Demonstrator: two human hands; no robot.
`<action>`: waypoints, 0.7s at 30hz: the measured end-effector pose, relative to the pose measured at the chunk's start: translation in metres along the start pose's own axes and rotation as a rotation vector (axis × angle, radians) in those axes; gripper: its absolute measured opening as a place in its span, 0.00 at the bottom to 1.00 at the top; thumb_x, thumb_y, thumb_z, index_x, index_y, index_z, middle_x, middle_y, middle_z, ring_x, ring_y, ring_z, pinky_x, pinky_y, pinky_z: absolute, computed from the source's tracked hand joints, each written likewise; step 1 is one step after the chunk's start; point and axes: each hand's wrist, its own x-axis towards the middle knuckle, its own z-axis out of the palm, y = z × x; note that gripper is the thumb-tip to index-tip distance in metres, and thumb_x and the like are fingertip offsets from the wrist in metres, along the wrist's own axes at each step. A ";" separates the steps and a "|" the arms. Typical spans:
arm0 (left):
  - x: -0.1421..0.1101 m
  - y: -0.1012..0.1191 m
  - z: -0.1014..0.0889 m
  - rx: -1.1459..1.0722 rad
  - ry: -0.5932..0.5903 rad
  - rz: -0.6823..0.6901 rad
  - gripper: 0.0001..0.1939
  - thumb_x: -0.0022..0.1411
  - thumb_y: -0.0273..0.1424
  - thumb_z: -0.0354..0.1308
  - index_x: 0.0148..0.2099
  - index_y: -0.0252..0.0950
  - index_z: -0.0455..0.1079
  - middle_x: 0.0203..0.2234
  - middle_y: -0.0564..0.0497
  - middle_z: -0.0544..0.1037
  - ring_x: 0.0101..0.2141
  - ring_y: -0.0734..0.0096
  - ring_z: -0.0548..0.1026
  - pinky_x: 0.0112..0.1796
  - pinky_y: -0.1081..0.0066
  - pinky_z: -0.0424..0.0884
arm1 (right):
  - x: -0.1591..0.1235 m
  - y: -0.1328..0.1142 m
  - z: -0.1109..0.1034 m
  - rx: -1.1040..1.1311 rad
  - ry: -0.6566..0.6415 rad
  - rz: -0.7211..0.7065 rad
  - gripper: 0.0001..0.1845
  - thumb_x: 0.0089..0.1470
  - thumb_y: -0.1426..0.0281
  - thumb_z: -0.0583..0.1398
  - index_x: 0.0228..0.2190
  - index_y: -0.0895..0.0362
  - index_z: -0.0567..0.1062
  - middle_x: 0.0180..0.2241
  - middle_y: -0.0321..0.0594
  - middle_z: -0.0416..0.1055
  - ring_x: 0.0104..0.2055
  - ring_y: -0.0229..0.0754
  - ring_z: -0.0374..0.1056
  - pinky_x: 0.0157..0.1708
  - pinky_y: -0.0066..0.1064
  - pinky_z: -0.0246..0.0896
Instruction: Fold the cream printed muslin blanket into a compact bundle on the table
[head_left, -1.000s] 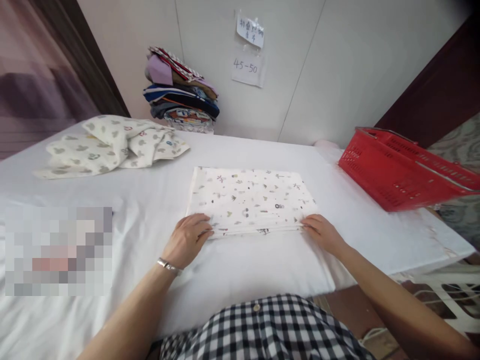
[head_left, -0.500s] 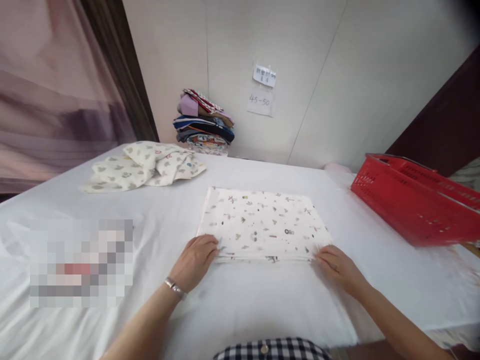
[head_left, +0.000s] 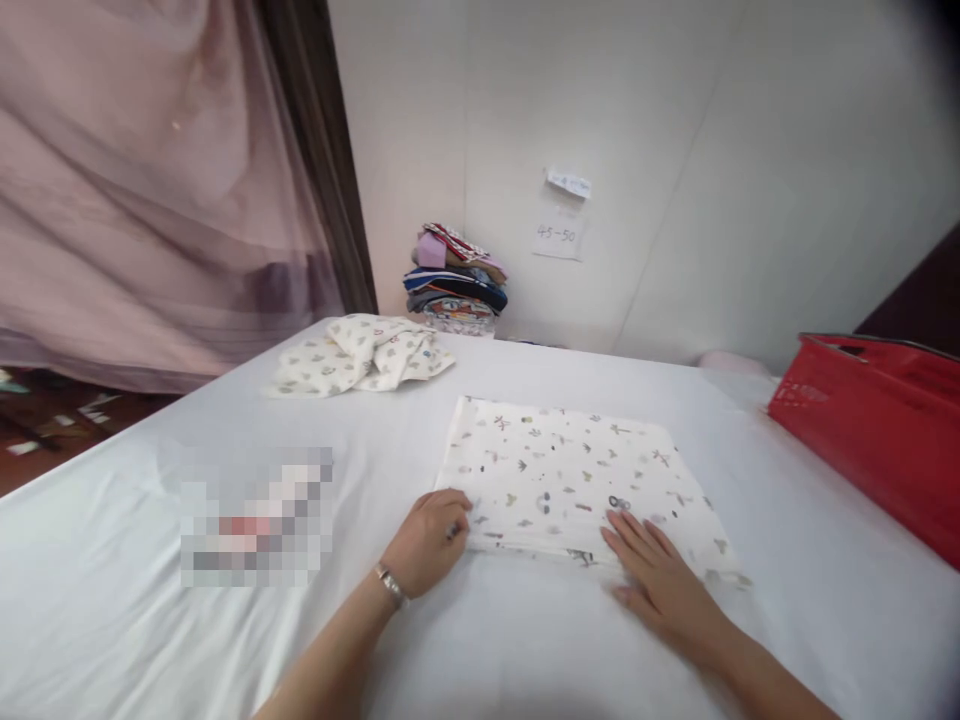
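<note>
Cloth (head_left: pixel 555 470) of thin white fabric, printed with small scattered motifs in grey, green and reddish brown and folded into a flat rectangle, is laid at the middle of the table (head_left: pixel 570 650), which is covered with a slightly wrinkled white sheet. Its near left corner is met by the left hand (head_left: pixel 433 538), whose fingers are curled down at the edge; whether the fabric is pinched there cannot be told. A silver-coloured metal band (head_left: pixel 391 588) is worn on the left wrist. The near edge of the cloth, toward its right part, is overlapped by the right hand (head_left: pixel 660 575), whose fingers are extended and laid over the print, palm down, with nothing gripped; it is slightly blurred. A loosely crumpled off-white cloth with grey motifs (head_left: pixel 367 355) is placed near the far left edge, well apart from the hands. Between it and the left forearm, a patch (head_left: pixel 255 520) is masked by coarse pixel blocks. At the back, a tall stack of folded multicoloured fabrics (head_left: pixel 457 280) is set close to the pale panelled wall (head_left: pixel 637 120), on which two white paper notes (head_left: pixel 556 236) are fixed, the lower marked "45-50". A red plastic basket (head_left: pixel 877 430) is cut off by the right side of the view.
</note>
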 end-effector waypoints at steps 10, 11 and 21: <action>0.006 -0.001 -0.013 0.019 0.033 -0.206 0.10 0.54 0.26 0.50 0.22 0.37 0.67 0.32 0.51 0.76 0.34 0.71 0.74 0.40 0.70 0.68 | 0.007 0.004 -0.006 0.022 0.045 -0.006 0.31 0.59 0.59 0.49 0.61 0.42 0.44 0.63 0.32 0.39 0.63 0.48 0.38 0.61 0.48 0.38; 0.010 0.000 -0.017 0.055 0.035 -0.202 0.10 0.55 0.27 0.50 0.24 0.37 0.68 0.32 0.51 0.76 0.35 0.70 0.74 0.40 0.69 0.68 | 0.013 0.002 -0.011 0.032 0.036 -0.002 0.31 0.59 0.59 0.48 0.61 0.42 0.43 0.63 0.32 0.37 0.64 0.48 0.36 0.61 0.49 0.37; 0.078 -0.001 0.005 0.321 -0.107 -0.186 0.25 0.59 0.46 0.49 0.55 0.38 0.62 0.61 0.44 0.54 0.61 0.54 0.49 0.57 0.49 0.46 | 0.093 -0.023 -0.004 0.144 -0.094 -0.078 0.30 0.59 0.53 0.44 0.60 0.45 0.47 0.64 0.34 0.32 0.64 0.50 0.31 0.60 0.53 0.29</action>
